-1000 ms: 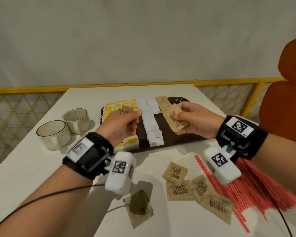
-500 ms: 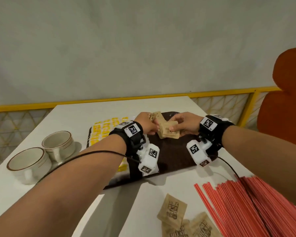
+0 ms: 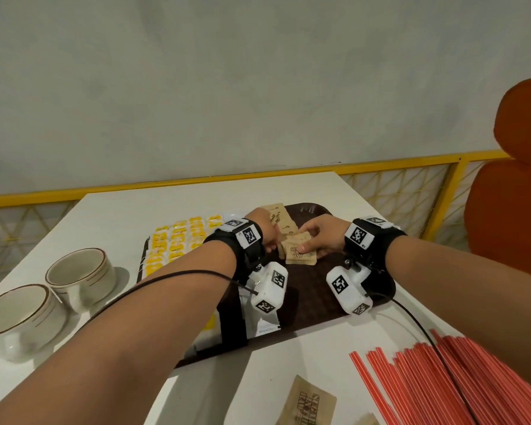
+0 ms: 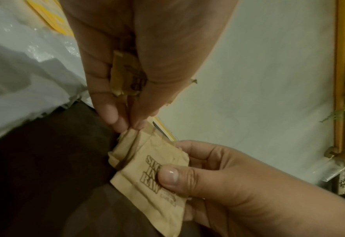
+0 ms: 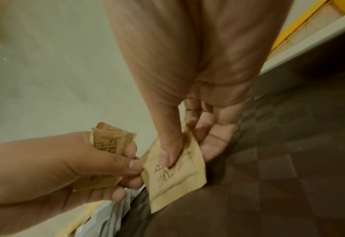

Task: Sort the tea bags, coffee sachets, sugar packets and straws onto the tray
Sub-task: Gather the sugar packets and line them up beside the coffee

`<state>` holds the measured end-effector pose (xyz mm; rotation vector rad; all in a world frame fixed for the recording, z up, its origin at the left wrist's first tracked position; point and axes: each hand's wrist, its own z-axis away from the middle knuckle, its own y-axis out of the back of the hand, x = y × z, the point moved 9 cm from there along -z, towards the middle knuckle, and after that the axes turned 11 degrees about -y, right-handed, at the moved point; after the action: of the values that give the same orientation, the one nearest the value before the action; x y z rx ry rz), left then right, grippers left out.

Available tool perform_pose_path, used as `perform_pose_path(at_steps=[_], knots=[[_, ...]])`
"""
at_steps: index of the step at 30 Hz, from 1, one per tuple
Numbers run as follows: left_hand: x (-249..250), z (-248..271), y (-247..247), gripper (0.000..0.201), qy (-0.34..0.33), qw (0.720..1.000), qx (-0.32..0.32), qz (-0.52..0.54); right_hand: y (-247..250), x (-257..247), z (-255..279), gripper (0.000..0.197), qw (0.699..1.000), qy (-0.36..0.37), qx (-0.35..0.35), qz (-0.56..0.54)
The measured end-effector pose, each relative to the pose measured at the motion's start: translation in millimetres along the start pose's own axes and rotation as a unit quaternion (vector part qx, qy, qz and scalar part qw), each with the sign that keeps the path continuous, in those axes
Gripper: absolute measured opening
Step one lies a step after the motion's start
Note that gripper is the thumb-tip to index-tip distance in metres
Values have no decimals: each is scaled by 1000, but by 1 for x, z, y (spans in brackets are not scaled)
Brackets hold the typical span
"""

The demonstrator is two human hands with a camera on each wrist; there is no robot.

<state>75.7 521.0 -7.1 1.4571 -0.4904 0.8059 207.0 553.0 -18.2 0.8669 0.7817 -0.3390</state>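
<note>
The head view looks forward and down from above both forearms, taking in the whole bench [image 3: 129,216], the brown tray [image 3: 316,296] and the wall beyond. The left wrist view sits very close, looking along the left hand [image 4: 139,52] toward its fingertips. The right wrist view looks likewise along the right hand [image 5: 189,67]. All three share the brown sugar packet [image 3: 299,254] pinched between the hands over the tray; each wrist view also catches the opposite hand.

A white table [image 3: 172,207] carries a brown tray [image 3: 313,297], two cups [image 3: 80,276], red straws [image 3: 460,384] and a sugar packet [image 3: 308,404].
</note>
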Motion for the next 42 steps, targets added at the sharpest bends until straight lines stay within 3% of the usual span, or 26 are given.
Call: perform_pose_path(at_steps=[6,9,10,13,17,22,26,29,32,38,42], knots=[[-3,-10,-10,12,7,998,-13,-66,8,2,2,67,999,-27,30,7],[6,-2,5,23,11,998,44,-44,11,8,1,72,998,-46,23,-20],[11,0,11,24,-7,997,68,-26,12,10,1,70,998,-52,24,-25],[16,15,16,29,-25,979,109,170,14,16,3,57,997,-66,23,-36],[8,50,-4,40,50,930,86,353,13,20,5,45,996,-71,18,-58],[1,70,-32,40,82,920,46,381,13,21,6,39,996,-73,21,-49],[-4,71,-45,30,106,877,47,466,11,21,9,38,996,-73,27,-38],[-2,78,-47,35,101,868,54,484,9,22,14,40,996,-76,20,-43],[2,83,-46,33,98,867,41,486,10,22,18,39,996,-77,20,-37],[-2,81,-43,46,105,877,45,467,10,25,18,30,996,-80,41,-30],[0,80,-43,42,99,878,60,465,10,25,17,26,995,-73,51,-46]])
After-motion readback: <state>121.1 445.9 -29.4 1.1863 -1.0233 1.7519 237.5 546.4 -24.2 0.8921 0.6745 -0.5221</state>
